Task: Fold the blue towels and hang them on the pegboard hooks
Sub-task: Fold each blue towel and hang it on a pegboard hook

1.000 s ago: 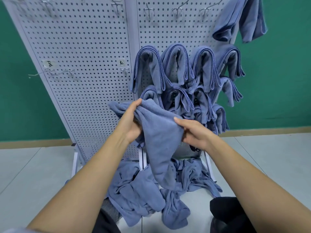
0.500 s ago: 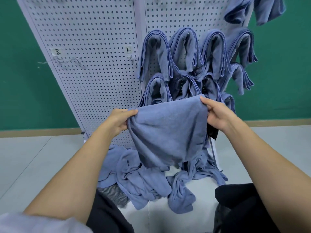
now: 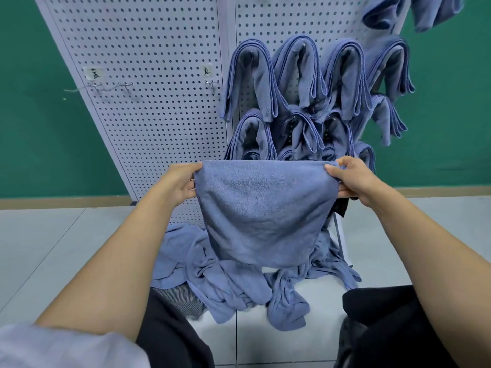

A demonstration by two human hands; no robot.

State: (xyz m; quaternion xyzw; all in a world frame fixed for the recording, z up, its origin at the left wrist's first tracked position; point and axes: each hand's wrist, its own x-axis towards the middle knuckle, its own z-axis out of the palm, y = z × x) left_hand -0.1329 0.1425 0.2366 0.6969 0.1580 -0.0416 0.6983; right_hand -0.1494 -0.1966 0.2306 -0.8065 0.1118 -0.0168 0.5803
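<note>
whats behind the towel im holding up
Above the held towel, hung towels on the pegboard; below it, a loose towel pile on the floor. The pegboard's lower middle is covered.

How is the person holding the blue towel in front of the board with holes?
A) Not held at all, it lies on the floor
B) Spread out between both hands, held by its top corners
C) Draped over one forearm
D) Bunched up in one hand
B: the left hand and the right hand each pinch a top corner of the towel, which hangs spread out in front of the pegboard.
</note>
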